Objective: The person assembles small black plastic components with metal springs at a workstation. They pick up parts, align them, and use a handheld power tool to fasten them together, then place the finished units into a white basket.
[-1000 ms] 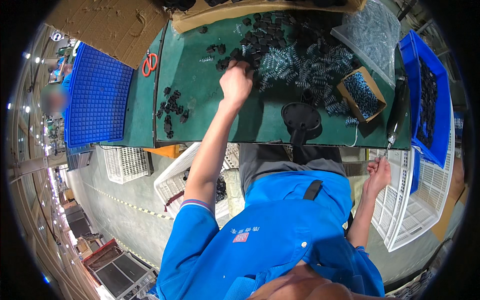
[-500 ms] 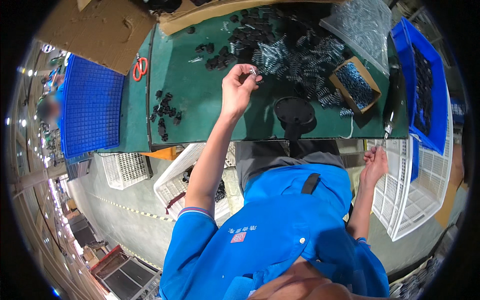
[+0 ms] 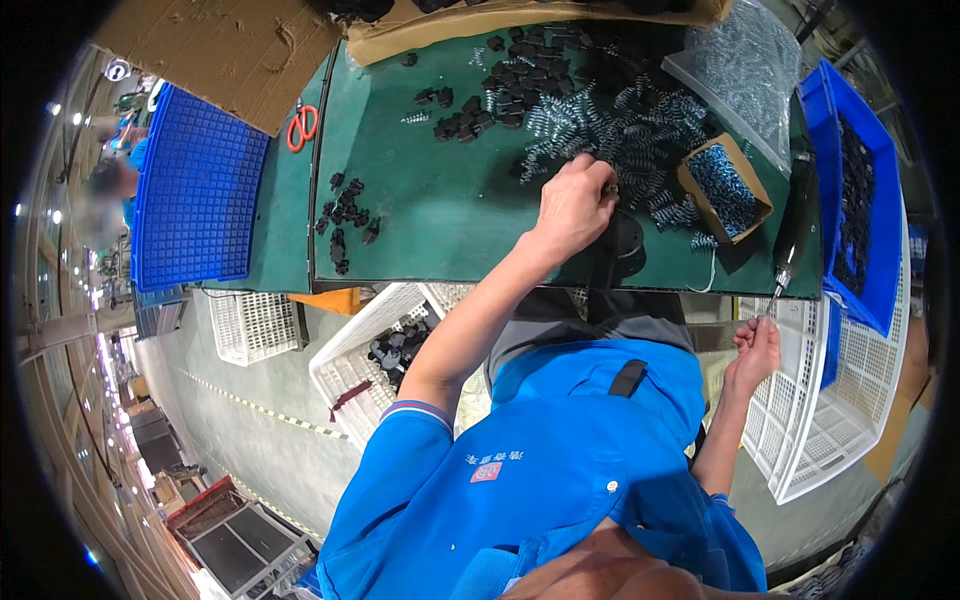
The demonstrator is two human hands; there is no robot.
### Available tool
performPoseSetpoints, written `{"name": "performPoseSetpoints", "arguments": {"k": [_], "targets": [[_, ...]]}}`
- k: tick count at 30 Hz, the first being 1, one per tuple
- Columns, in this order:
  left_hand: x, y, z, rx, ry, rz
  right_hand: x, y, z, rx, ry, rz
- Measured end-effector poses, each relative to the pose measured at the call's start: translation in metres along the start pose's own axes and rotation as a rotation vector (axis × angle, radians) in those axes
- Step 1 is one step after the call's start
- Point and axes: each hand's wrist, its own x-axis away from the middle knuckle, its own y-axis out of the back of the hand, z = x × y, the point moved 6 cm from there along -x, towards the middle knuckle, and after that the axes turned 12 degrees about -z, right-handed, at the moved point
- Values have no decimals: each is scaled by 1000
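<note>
A small open cardboard box (image 3: 727, 187) of blue-grey springs sits at the right of the green counter (image 3: 430, 220), a clear plastic bag (image 3: 740, 75) of springs behind it. Flattened brown cardboard (image 3: 225, 50) lies at the far left corner; a small red-and-white badge (image 3: 485, 470) marks the blue shirt.

A green bench (image 3: 440, 215) carries the work. On it lie red scissors (image 3: 302, 126) at the far left, black parts (image 3: 343, 220) in a loose cluster at the near left and more black parts (image 3: 470, 118) farther off, and a spread of metal springs (image 3: 600, 125) across the far right. A small cardboard box (image 3: 726, 188) of springs sits at the right, a clear bag (image 3: 745, 70) beyond it, and a blue bin (image 3: 872, 250) at the right edge.
</note>
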Motion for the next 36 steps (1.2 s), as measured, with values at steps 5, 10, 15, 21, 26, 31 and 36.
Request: {"name": "performPoseSetpoints", "arguments": {"k": [5,10,15,21,26,31,36], "targets": [[-22,48,43,-175,82,-229,2,-3,1,-28,25,-30],[-50,60,112,-397,-65,-264,0,-5,-6,-183,-87,54],[-58,51,117,-443,-92,-190,-4,-6,-15,-290,-200,63],[-34,46,145,-465,-178,-209,-19,6,-27,-137,-51,3],[-30,35,149,-403,-38,-363,-63,12,-33,75,-1,85],[8,84,39,259,-23,-529,-205,44,-27,268,47,398],[70,62,-60,394,-173,-481,139,-198,90,324,183,919]]}}
